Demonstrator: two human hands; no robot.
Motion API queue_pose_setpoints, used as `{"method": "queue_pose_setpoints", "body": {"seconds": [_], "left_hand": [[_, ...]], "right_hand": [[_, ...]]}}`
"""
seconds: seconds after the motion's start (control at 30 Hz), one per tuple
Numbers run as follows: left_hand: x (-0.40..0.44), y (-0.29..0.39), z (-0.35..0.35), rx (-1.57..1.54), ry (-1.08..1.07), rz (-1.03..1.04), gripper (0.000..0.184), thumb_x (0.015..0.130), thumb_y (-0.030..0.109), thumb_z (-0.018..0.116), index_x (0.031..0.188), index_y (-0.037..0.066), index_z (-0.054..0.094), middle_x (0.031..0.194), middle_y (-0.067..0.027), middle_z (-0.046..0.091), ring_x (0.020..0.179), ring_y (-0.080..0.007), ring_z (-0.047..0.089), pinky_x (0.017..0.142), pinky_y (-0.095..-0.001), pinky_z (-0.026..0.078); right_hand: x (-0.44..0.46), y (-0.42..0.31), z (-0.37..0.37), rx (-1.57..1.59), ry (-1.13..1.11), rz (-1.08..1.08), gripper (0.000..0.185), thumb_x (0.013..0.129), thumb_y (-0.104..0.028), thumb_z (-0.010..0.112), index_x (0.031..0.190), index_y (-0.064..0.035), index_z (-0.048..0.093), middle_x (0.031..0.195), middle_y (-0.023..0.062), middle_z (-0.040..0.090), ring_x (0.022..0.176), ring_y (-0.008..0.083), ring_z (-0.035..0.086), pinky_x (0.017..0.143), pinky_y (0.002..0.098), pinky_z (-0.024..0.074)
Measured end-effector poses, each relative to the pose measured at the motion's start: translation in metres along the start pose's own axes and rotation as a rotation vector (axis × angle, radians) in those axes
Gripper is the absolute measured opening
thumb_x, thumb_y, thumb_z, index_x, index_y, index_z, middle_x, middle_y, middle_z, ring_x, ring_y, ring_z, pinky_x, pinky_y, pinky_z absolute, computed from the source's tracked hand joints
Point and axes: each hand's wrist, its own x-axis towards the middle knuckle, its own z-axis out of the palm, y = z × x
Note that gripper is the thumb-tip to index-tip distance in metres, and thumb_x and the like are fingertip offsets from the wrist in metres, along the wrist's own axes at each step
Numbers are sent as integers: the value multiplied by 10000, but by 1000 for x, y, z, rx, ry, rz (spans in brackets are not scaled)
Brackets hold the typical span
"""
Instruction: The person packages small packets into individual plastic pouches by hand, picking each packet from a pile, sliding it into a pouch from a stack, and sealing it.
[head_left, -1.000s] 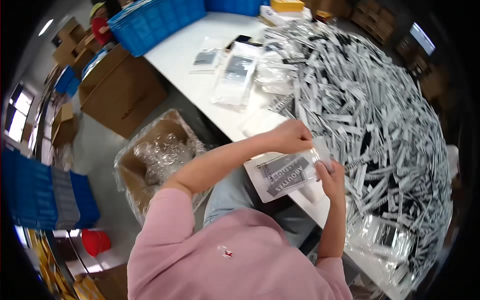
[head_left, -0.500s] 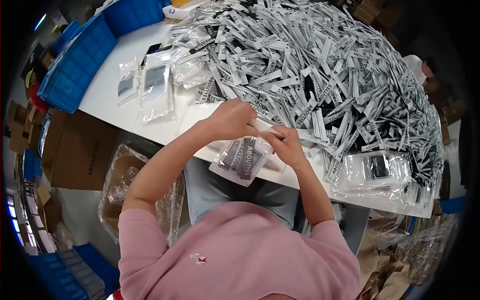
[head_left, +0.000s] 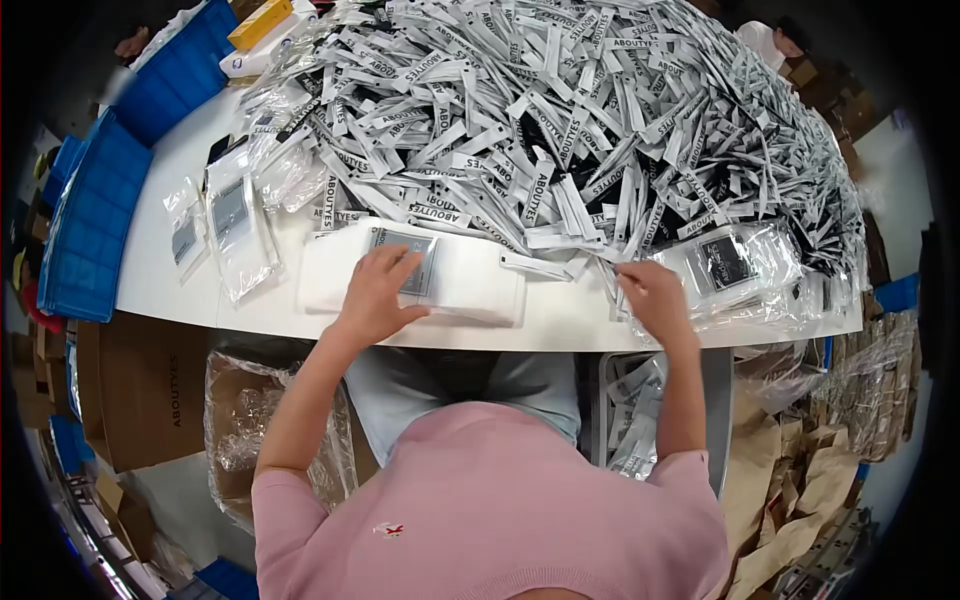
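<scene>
My left hand [head_left: 378,300] is open, fingers spread, over a stack of flat white plastic bags [head_left: 478,285]. Its fingertips rest by the grey printed label [head_left: 416,262] on the top bag. Farther right, my right hand [head_left: 655,300] has curled, closed fingers at the near edge of a large heap of narrow printed sachets [head_left: 560,140]. Its fingertips meet the end of a loose sachet [head_left: 607,272]; whether they grip it is hidden. Right beside that hand lies a pile of clear bags with a black label [head_left: 722,262].
Below the table edge, a grey bin [head_left: 598,420] holds bags of sachets. Clear packets [head_left: 232,215] lie on the left of the white table [head_left: 160,270], near blue crates [head_left: 95,225]. A cardboard box [head_left: 140,390] and a plastic-lined box [head_left: 228,420] stand below.
The clear bag of sachets that both hands held has left them. My hands have parted, left onto the bag stack, right to the heap's edge. The head view has shifted.
</scene>
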Motion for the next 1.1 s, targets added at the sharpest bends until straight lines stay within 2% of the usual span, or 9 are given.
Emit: {"method": "queue_pose_setpoints", "body": {"seconds": [0.2, 0.33, 0.43, 0.5, 0.57, 0.63, 0.77, 1.03, 1.1], "left_hand": [[-1, 2, 27, 120, -31, 142, 535, 660, 273, 730, 1123, 83, 542, 1205, -110, 498, 1176, -302, 415, 998, -446, 294], [-18, -18, 32, 154, 96, 243, 510, 679, 256, 694, 1139, 98, 540, 1243, -100, 487, 1192, -292, 420, 1008, -457, 284], [-21, -19, 37, 205, 133, 244, 497, 694, 262, 673, 1145, 102, 539, 1249, -98, 484, 1189, -286, 428, 1006, -459, 282], [-22, -18, 37, 211, 130, 239, 491, 702, 268, 667, 1146, 102, 538, 1247, -98, 486, 1190, -285, 427, 1007, -458, 280], [-22, -18, 37, 222, 127, 231, 486, 709, 273, 662, 1147, 102, 538, 1244, -97, 487, 1191, -284, 426, 1007, -457, 279], [-22, -18, 38, 220, 130, 231, 487, 714, 281, 658, 1152, 104, 536, 1244, -98, 486, 1193, -284, 424, 1010, -453, 276], [-21, -18, 37, 230, 139, 231, 487, 720, 292, 652, 1155, 104, 536, 1240, -98, 490, 1194, -280, 424, 1012, -450, 276], [-22, -18, 32, 133, 135, 215, 432, 729, 241, 625, 1133, 102, 561, 1212, -77, 517, 1184, -257, 438, 1019, -432, 272], [-21, -18, 34, 108, 135, 186, 415, 745, 238, 612, 1133, 100, 562, 1197, -77, 529, 1179, -253, 443, 1017, -429, 273]], "right_hand": [[75, 4, 98, -416, 11, -428, 184, 715, -119, 649, 893, -82, 623, 850, 44, 584, 884, 231, 536, 767, 344, 428], [89, 15, 89, -23, 175, -488, 160, 735, -104, 655, 890, -74, 632, 757, 53, 566, 716, 198, 543, 652, 311, 435], [94, 11, 65, 431, 315, -154, 161, 858, -151, 577, 946, -36, 648, 624, 44, 555, 523, 90, 443, 509, 232, 379], [109, 12, 44, 548, 377, 215, 183, 853, -203, 573, 937, -54, 639, 656, 103, 583, 551, 197, 515, 540, 302, 404], [131, 21, 36, 403, 438, 62, 153, 825, -147, 559, 882, -30, 639, 756, 126, 602, 598, 221, 564, 553, 330, 435], [151, 33, 42, -324, 142, -109, 195, 784, -62, 534, 952, -33, 629, 876, 107, 604, 715, 232, 616, 637, 358, 483], [185, 49, 85, -710, -258, -219, 134, 719, -56, 531, 824, -80, 610, 952, 88, 580, 828, 293, 604, 684, 407, 495], [207, 56, 31, 32, 391, -76, 213, 767, -253, 593, 807, -44, 577, 757, 183, 587, 723, 385, 564, 632, 441, 440], [206, 46, 19, 388, 227, 195, 170, 820, -169, 545, 767, -8, 557, 666, 136, 590, 611, 278, 579, 576, 336, 465]]}}
